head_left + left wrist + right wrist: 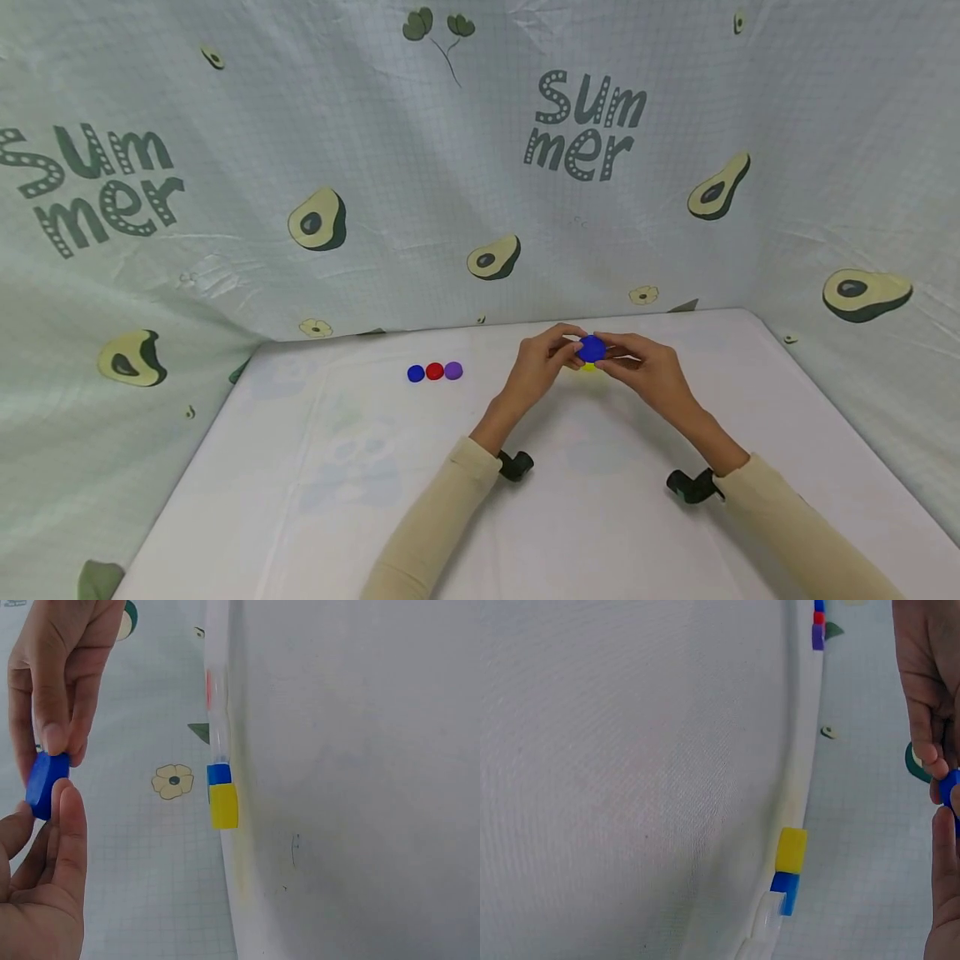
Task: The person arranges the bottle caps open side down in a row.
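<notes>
In the head view a round blue piece (592, 348) is held up between both hands. My left hand (534, 364) pinches its left side and my right hand (649, 363) pinches its right side, thumbs and fingertips on its edge. The left wrist view shows the same blue piece (46, 784) as a thick, faceted disc. Below it on the table stands a yellow piece (224, 807), touching a second blue piece (219, 774). In the head view only a sliver of yellow shows under the held piece; the hands hide the rest there.
Blue (416, 373), red (435, 372) and purple (453, 371) round pieces stand in a row farther left. Clear, see-through pieces (766, 919) adjoin the standing blue piece. A printed cloth (405, 200) hangs behind the white table (300, 500).
</notes>
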Demonstrator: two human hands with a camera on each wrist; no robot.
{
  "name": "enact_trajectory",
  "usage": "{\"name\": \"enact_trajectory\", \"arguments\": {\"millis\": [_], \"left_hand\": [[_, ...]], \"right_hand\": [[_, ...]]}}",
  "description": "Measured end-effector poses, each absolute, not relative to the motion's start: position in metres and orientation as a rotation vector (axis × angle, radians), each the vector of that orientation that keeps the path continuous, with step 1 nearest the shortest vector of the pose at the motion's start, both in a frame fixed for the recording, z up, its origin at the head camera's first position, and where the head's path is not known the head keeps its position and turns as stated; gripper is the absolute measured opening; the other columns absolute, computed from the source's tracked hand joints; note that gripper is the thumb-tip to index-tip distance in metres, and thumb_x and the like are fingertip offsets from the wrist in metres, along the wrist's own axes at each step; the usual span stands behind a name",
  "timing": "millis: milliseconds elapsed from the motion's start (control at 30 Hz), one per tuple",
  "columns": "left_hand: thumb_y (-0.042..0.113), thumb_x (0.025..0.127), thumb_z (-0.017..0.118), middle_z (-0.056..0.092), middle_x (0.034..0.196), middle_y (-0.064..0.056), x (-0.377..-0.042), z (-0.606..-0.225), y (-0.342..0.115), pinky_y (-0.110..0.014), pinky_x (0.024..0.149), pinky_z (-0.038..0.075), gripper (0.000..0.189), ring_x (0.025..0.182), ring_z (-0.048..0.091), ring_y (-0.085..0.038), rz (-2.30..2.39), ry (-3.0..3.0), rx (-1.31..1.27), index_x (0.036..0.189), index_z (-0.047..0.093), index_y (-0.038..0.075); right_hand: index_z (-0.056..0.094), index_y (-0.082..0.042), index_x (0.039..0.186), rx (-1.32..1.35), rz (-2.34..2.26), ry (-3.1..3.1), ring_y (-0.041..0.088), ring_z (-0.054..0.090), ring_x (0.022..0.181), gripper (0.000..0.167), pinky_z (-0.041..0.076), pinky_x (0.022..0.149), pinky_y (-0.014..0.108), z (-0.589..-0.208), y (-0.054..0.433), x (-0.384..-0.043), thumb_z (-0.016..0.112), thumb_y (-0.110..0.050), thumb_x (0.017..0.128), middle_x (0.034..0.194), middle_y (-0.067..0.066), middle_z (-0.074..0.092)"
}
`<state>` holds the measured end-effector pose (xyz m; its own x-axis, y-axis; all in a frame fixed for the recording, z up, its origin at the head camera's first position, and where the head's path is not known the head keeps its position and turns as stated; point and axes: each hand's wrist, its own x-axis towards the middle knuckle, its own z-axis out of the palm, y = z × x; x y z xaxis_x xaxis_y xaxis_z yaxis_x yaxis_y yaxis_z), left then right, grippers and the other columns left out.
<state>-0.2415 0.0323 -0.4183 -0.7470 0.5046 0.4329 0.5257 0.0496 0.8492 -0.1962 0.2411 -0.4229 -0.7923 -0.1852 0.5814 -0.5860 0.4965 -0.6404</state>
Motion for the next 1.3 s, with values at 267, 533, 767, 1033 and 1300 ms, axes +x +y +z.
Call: {"name": "enact_trajectory", "arguments": {"millis": [267, 533, 767, 1033, 1300], "left_hand": [[0.010, 0.094, 0.072, 0.073, 0.116, -0.009, -0.245, -0.424, 0.033, -0.019, 0.083, 0.057, 0.033, 0.090, 0.071, -0.013, -1.660, -2.353, -1.056, 0.127, 0.071, 0.006], [0.006, 0.088, 0.078, 0.070, 0.120, -0.010, -0.246, -0.422, 0.024, -0.018, 0.086, 0.056, 0.038, 0.090, 0.071, -0.016, -1.517, -2.392, -1.082, 0.125, 0.071, 0.003], [0.008, 0.092, 0.073, 0.068, 0.119, -0.011, -0.245, -0.422, 0.013, -0.018, 0.090, 0.055, 0.038, 0.098, 0.070, -0.019, -1.491, -2.391, -1.084, 0.130, 0.067, 0.003], [0.008, 0.092, 0.073, 0.067, 0.123, -0.011, -0.239, -0.417, -0.002, -0.024, 0.095, 0.055, 0.040, 0.106, 0.069, -0.021, -1.497, -2.390, -1.001, 0.131, 0.066, 0.003], [0.008, 0.091, 0.074, 0.067, 0.123, -0.011, -0.239, -0.416, -0.015, -0.026, 0.096, 0.055, 0.042, 0.106, 0.069, -0.021, -1.476, -2.445, -0.934, 0.132, 0.065, 0.004]], "right_hand": [[0.068, 0.000, 0.127, 0.631, 1.155, -2.311, 0.024, 0.073, 0.094, 0.053, 0.054, 0.083, 0.012, -0.431, 0.247, -0.200, 0.082, 0.010, 0.077, 0.112, 0.014, 0.072], [0.071, -0.002, 0.123, 0.693, 1.224, -2.266, 0.027, 0.072, 0.095, 0.046, 0.056, 0.083, 0.015, -0.435, 0.242, -0.205, 0.082, 0.006, 0.079, 0.113, 0.013, 0.070], [0.071, 0.000, 0.122, 0.732, 1.233, -2.261, 0.028, 0.073, 0.093, 0.046, 0.057, 0.083, 0.018, -0.432, 0.232, -0.211, 0.081, 0.009, 0.078, 0.113, 0.014, 0.071], [0.072, -0.002, 0.121, 0.725, 1.200, -2.303, 0.030, 0.073, 0.096, 0.043, 0.060, 0.080, 0.032, -0.427, 0.217, -0.218, 0.083, -0.001, 0.080, 0.112, 0.012, 0.069], [0.070, -0.005, 0.126, 0.688, 1.266, -2.366, 0.028, 0.071, 0.099, 0.044, 0.060, 0.084, 0.038, -0.428, 0.203, -0.223, 0.082, -0.007, 0.083, 0.116, 0.010, 0.069]]}}
